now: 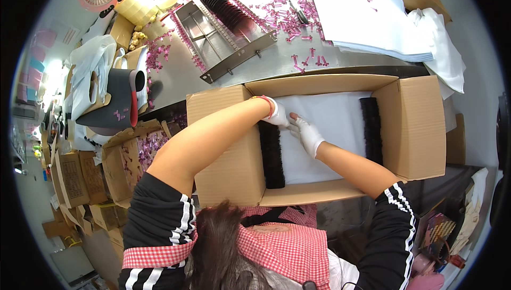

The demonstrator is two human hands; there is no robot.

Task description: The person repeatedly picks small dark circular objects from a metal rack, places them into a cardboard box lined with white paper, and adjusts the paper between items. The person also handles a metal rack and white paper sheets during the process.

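Note:
An open cardboard box (223,142) sits before me, with its flaps folded outward. Inside lies a white sheet (331,110), flanked by a black bristly strip (272,158) at the left end and another black strip (372,130) at the right. My left hand (276,112), in a white glove, reaches down over the upper end of the left strip; its fingertips are partly hidden. Close beside it, my right hand (308,135) lies flat over the sheet in a white glove, fingers extended and a bare thumb tip apart. The two hands' fingertips nearly meet.
Behind the box, a metal rack (235,56) holding dark, reddish discs stands on a steel table (167,86). Pink plastic pieces (287,12) are scattered around it. White sheets (359,18) are stacked right. Another carton (115,158) with pink pieces stands left, below a grey-black container (107,100).

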